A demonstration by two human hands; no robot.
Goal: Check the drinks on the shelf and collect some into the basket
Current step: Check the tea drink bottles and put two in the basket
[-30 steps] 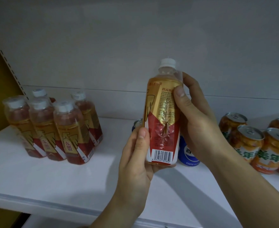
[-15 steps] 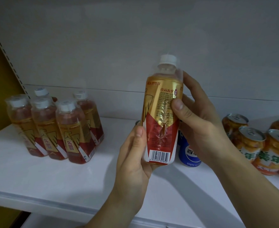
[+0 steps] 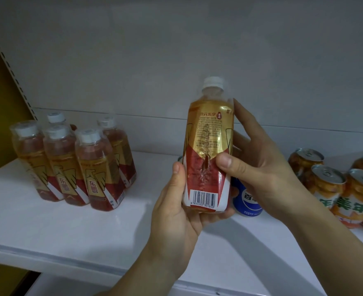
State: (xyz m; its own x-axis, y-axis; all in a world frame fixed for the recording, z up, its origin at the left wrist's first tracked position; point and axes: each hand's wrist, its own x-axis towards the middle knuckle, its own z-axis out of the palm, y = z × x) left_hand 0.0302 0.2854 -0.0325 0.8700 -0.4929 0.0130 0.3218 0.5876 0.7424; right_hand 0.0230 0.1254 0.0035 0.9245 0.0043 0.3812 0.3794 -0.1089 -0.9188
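Bottle [image 3: 208, 150] held upright above the front of the shelf [image 3: 48, 227], long axis near vertical, white cap uppermost, barcode and label seam turned toward the viewer. The left hand [image 3: 176, 212] cups the base from below and the left, thumb laid up the lower label; the right hand [image 3: 259, 167] wraps the right side, thumb pressing the red band, fingers reaching behind toward the shoulder. Both hands thus grip the one bottle, each touching it, neither nearer than the other. The step in hand appears to be the label check. No basket is in view, so its direction from the hands cannot be told; it probably lies below or beside the frame, which would call for lowering the bottle away from the shelf edge.

Surroundings: a cluster of matching bottles [image 3: 73, 165] stands well apart at left; a blue can [image 3: 248, 197] stands just behind the held bottle, partly hidden by the right hand; orange cans [image 3: 334, 189] are grouped at right, behind the right forearm. Nothing lies between the bottle and the viewer.
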